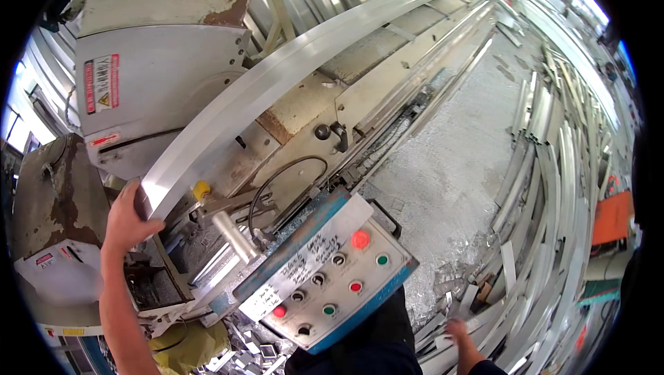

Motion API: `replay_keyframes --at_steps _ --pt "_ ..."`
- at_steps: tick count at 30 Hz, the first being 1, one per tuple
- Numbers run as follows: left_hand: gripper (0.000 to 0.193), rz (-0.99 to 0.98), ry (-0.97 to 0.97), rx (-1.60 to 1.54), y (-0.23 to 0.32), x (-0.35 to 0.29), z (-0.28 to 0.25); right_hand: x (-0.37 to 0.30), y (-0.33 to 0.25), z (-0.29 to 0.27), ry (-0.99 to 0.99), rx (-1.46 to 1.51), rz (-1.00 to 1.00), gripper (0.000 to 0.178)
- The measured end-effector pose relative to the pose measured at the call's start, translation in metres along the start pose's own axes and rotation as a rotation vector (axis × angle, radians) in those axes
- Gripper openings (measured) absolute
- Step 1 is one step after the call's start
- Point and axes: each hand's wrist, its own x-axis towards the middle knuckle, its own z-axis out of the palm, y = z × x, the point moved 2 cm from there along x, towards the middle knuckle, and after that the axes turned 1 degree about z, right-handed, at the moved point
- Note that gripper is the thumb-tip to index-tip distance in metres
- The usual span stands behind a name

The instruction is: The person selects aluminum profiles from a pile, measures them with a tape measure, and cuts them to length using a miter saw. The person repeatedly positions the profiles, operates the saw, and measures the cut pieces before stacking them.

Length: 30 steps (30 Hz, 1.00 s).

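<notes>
There was one control box (324, 293). On it were three red buttons (360, 239), two green buttons (382, 259) and four black knobs (338, 259). One left hand (129, 221) was left of the box, and one right hand (457, 332) was right of it. One wide silver bar (277, 78) stretched beyond the box.

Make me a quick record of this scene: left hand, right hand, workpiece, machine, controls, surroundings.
Left hand: holding the near end of the long silver profile
Right hand: low at the right, near loose metal pieces; any hold or contact unclear
Workpiece: the profile, running from the left hand to the far end of the machine bed
Machine: worn grey housing left of the profile
Controls: blue-edged control box with red and green buttons and black knobs
Surroundings: long metal bars piled at right
</notes>
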Motion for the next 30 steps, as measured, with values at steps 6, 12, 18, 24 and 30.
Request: replay_keyframes --at_steps 6,12,18,24,30 --pt "0.091 -0.215 -0.043 0.158 -0.130 -0.135 -0.041 -0.122 0.112 0.107 -0.232 -0.737 -0.007 0.029" --pt "0.072 -0.301 0.219 0.521 -0.204 -0.259 -0.073 -0.268 -0.044 0.265 -0.749 -1.267 -0.511 0.038" --pt "0.068 -0.240 0.534 0.796 -0.249 -0.328 -0.079 -0.452 -0.120 0.529 -1.253 -0.561 -0.700 0.048" --pt "0.067 -0.182 0.761 0.884 -0.301 -0.354 -0.050 -0.546 -0.096 0.767 -1.059 -0.032 -0.497 0.077" --pt "0.066 -0.151 0.815 0.843 -0.342 -0.348 -0.009 -0.539 -0.072 0.846 -0.851 0.145 -0.453 0.077"
